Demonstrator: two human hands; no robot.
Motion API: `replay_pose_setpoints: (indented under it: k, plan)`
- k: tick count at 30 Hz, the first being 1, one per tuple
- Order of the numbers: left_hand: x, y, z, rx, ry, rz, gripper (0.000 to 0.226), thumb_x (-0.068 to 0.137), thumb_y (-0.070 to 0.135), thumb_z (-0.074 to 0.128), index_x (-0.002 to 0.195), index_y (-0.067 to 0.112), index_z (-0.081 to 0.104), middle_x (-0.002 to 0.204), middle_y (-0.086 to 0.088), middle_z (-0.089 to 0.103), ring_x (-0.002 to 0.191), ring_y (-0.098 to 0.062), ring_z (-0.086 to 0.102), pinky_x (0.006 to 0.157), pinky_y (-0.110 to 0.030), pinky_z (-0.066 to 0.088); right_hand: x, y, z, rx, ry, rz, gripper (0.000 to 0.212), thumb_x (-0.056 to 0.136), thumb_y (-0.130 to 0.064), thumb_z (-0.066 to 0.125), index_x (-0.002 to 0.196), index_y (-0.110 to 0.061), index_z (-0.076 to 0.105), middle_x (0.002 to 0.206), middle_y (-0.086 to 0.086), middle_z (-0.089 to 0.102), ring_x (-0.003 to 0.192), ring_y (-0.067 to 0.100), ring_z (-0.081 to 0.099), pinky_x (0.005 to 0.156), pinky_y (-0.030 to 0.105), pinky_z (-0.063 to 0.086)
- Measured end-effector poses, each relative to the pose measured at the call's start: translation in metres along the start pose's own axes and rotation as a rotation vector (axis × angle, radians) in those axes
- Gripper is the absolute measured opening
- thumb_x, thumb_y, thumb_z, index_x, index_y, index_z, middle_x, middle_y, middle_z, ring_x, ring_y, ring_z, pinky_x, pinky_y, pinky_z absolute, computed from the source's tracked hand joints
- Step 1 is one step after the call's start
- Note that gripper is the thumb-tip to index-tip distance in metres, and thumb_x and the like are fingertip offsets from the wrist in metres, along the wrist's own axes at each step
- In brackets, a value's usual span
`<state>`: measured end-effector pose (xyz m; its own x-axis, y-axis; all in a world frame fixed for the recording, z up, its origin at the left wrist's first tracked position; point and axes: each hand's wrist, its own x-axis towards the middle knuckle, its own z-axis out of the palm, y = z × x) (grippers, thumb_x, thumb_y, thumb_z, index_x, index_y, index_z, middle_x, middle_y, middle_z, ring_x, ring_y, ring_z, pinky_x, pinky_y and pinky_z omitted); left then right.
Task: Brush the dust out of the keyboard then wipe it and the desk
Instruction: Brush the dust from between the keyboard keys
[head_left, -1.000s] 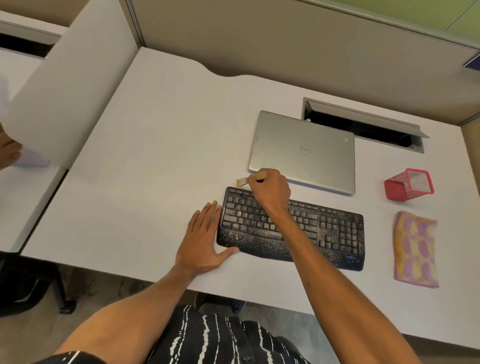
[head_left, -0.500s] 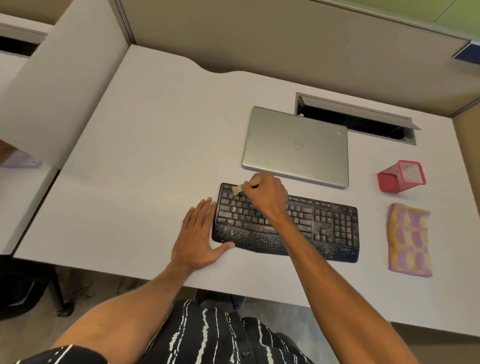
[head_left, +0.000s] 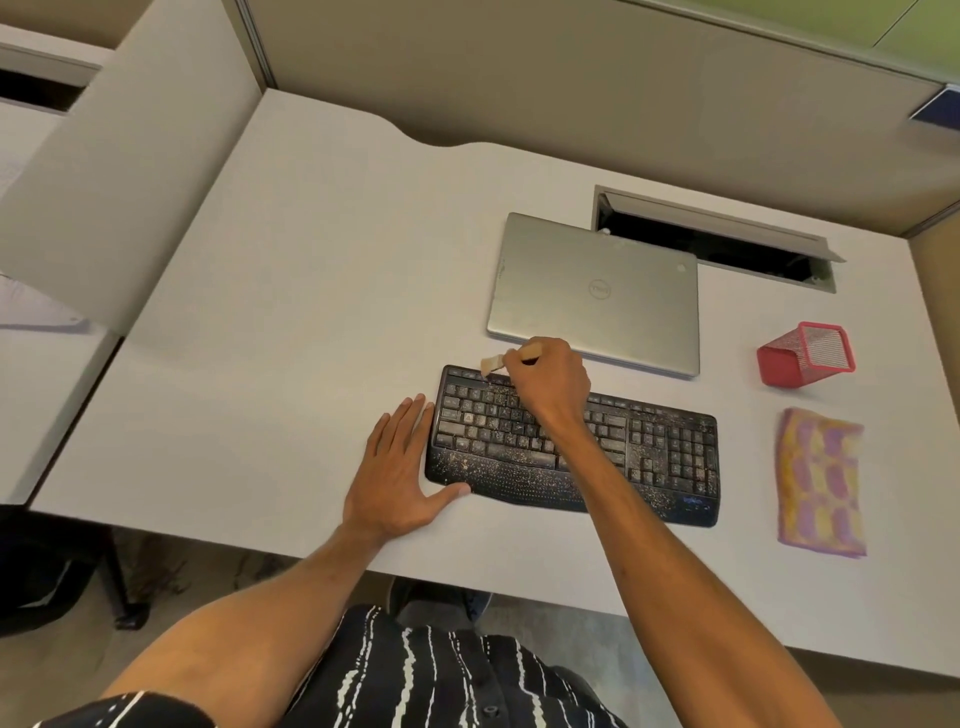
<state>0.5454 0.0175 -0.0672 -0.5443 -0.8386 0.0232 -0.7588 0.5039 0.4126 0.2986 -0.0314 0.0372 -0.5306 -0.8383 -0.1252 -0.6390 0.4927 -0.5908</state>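
A black keyboard (head_left: 649, 457), speckled with pale dust, lies near the front edge of the white desk (head_left: 311, 312). My right hand (head_left: 550, 384) grips a small brush (head_left: 492, 365); its light bristles touch the keyboard's top-left corner. My left hand (head_left: 400, 467) lies flat on the desk with fingers apart, its thumb against the keyboard's left front corner. A pink and yellow cloth (head_left: 821, 483) lies folded on the desk to the right of the keyboard.
A shut silver laptop (head_left: 597, 291) lies just behind the keyboard. Behind it is an open cable hatch (head_left: 717, 241). A red mesh pen holder (head_left: 805, 353) lies tipped on its side at the right. Partition walls stand at the back and left.
The brush bristles have moved back up from the upper key rows to the keyboard's top-left edge. My left hand has stayed in place. The view has shifted slightly.
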Motion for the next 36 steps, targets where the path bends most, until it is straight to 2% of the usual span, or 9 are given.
replay_pose_setpoints:
  k: [4,8,13,19,22,26,28,32,36]
  plan:
    - [0.0,0.0,0.001,0.002,0.005,0.006,0.121,0.091,0.089,0.057,0.176,0.013,0.016,0.184,-0.006,0.012,0.171,-0.022,0.008,0.136,-0.054,0.018,-0.002,0.004,0.001,-0.035,-0.078,-0.009,0.018,0.09,-0.038,0.069,0.079,-0.025,0.075,0.058,-0.012,0.066,0.055,0.01,0.063,0.053,0.027,0.053]
    - [0.0,0.0,0.0,0.004,-0.003,0.005,0.122,0.091,0.09,0.056,0.176,0.013,0.014,0.184,-0.005,0.011,0.171,-0.023,0.007,0.136,-0.055,0.018,0.003,0.006,-0.004,-0.061,0.025,0.022,0.02,0.094,-0.037,0.066,0.078,-0.025,0.072,0.061,-0.011,0.065,0.056,0.008,0.061,0.051,0.022,0.043]
    - [0.0,0.001,0.0,0.034,-0.013,0.01,0.123,0.092,0.091,0.054,0.176,0.012,0.012,0.184,-0.006,0.009,0.171,-0.023,0.005,0.136,-0.054,0.017,-0.001,0.008,-0.003,-0.017,-0.045,0.029,0.022,0.086,-0.036,0.07,0.07,-0.022,0.072,0.056,-0.008,0.066,0.054,0.013,0.064,0.052,0.029,0.054]
    - [0.001,-0.003,-0.003,0.032,-0.032,0.011,0.124,0.09,0.094,0.052,0.176,0.014,0.011,0.185,-0.003,0.008,0.171,-0.019,0.003,0.137,-0.051,0.016,-0.002,0.007,-0.002,-0.017,0.044,0.047,0.028,0.093,-0.037,0.068,0.068,-0.023,0.068,0.056,-0.01,0.062,0.049,0.007,0.052,0.051,0.02,0.035]
    - [0.002,-0.006,-0.002,0.01,-0.013,0.015,0.124,0.089,0.093,0.055,0.176,0.015,0.014,0.184,-0.002,0.01,0.171,-0.018,0.005,0.137,-0.051,0.017,-0.007,0.007,0.0,-0.031,0.022,0.033,0.03,0.093,-0.039,0.067,0.067,-0.023,0.068,0.054,-0.01,0.061,0.048,0.006,0.053,0.051,0.02,0.036]
    - [0.002,-0.006,-0.003,-0.02,-0.026,0.01,0.124,0.088,0.093,0.057,0.176,0.017,0.015,0.184,-0.001,0.01,0.171,-0.018,0.006,0.137,-0.052,0.018,-0.009,0.009,0.0,-0.052,0.062,0.0,0.022,0.099,-0.044,0.063,0.086,-0.028,0.073,0.066,-0.016,0.063,0.057,0.003,0.056,0.054,0.022,0.04]
    - [0.003,-0.006,-0.003,-0.028,-0.024,0.004,0.124,0.087,0.094,0.057,0.176,0.018,0.015,0.184,0.0,0.01,0.171,-0.018,0.006,0.137,-0.052,0.018,-0.007,0.008,-0.003,-0.014,0.065,-0.01,0.02,0.099,-0.043,0.064,0.087,-0.03,0.072,0.066,-0.016,0.064,0.058,0.003,0.057,0.054,0.023,0.043]
    - [0.002,-0.006,-0.005,-0.033,-0.033,-0.005,0.124,0.087,0.094,0.058,0.176,0.018,0.016,0.184,0.0,0.011,0.17,-0.018,0.007,0.137,-0.052,0.018,-0.01,0.006,0.003,-0.017,-0.068,-0.066,0.025,0.096,-0.046,0.064,0.083,-0.028,0.073,0.065,-0.015,0.067,0.057,0.006,0.061,0.053,0.026,0.051]
    - [0.003,-0.006,-0.006,-0.031,-0.028,-0.002,0.124,0.087,0.094,0.058,0.176,0.018,0.016,0.184,0.001,0.01,0.17,-0.018,0.007,0.136,-0.052,0.019,-0.01,0.008,0.004,-0.098,-0.024,-0.023,0.024,0.094,-0.043,0.065,0.077,-0.026,0.071,0.06,-0.014,0.063,0.057,0.006,0.059,0.051,0.021,0.041]
